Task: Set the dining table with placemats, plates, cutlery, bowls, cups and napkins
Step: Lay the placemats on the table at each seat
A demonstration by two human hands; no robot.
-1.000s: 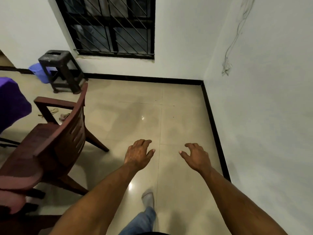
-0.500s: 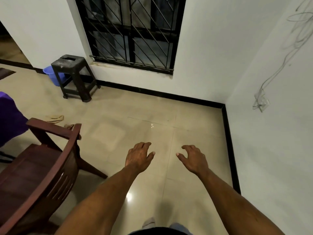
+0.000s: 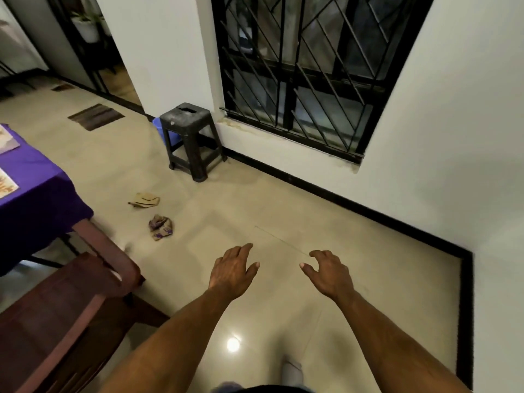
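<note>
Placemats (image 3: 7, 182) lie on the purple table (image 3: 37, 199), far left of both empty hands' fingers (image 3: 245, 251)

dim indoor light, glare spot on floor (image 3: 233, 344), blurred, warped edges.

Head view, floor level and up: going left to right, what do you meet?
Purple-clothed table → wooden chair → crumpled paper on the floor → black stool → left hand, holding nothing → right hand, holding nothing → barred window above it → white wall.
</note>
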